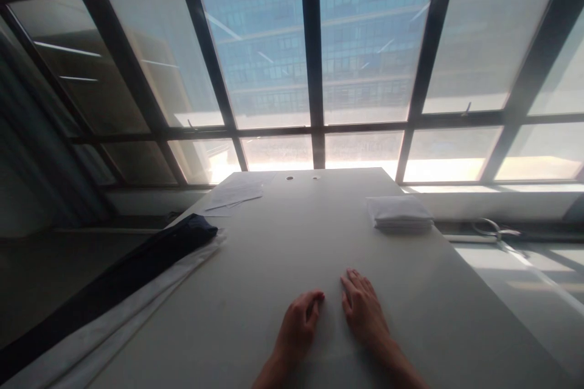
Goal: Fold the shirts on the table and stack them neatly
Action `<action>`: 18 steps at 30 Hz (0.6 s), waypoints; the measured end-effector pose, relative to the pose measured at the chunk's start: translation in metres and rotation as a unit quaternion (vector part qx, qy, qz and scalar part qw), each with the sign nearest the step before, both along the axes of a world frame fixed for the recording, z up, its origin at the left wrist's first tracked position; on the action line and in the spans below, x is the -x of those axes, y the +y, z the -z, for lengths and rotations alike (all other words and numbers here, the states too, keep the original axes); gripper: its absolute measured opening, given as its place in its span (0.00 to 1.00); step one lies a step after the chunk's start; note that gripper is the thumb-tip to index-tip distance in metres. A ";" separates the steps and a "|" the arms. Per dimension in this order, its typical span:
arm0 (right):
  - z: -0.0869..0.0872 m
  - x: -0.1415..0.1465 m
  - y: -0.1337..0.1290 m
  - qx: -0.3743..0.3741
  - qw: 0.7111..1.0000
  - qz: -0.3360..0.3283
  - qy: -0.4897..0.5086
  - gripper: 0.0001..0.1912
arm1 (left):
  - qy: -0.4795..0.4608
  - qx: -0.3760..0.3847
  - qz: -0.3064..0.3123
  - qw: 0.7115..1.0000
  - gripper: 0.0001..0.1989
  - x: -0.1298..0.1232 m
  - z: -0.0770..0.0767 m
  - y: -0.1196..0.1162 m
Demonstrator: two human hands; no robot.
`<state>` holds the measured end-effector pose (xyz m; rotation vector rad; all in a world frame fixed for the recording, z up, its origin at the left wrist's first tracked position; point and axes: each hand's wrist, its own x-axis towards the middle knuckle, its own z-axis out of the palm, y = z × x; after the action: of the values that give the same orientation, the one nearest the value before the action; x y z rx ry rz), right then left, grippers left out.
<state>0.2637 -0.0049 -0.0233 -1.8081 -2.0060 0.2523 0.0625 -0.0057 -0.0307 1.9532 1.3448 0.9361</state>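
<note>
My left hand (298, 322) rests low on the white table (283, 243), its fingers curled in and the thumb bent close to them. Whether anything sits inside that curl is hidden. Beside it, a small gap away, my right hand (362, 310) lies palm down on the tabletop, fingers stretched forward, holding nothing. A faint pale edge crosses the table between my wrists, too dim to name. Ahead and to the right of my right hand is a folded stack of white sheets or cloth (400, 213).
Dark fabric (150, 264) and white fabric (137, 310) drape along the left edge. Thin white sheets (235, 194) lie at the far left. Two small holes mark the far end. Windows (264, 42) stand beyond; a metal ring-shaped frame (488, 228) is at right.
</note>
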 end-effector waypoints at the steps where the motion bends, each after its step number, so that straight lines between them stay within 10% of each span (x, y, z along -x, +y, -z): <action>1: 0.000 0.000 0.000 0.000 1.000 0.000 0.000 0.29 | 0.000 0.000 0.001 1.000 0.16 0.000 0.000 0.001; 18: 0.025 -0.008 0.008 -0.031 0.999 -0.013 -0.034 0.27 | -0.070 0.026 -0.008 0.997 0.14 -0.010 -0.017 0.004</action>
<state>0.2714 0.0026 -0.0487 -1.7755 -2.0612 0.1379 0.0729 -0.0016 -0.0137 1.8057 1.2925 1.0158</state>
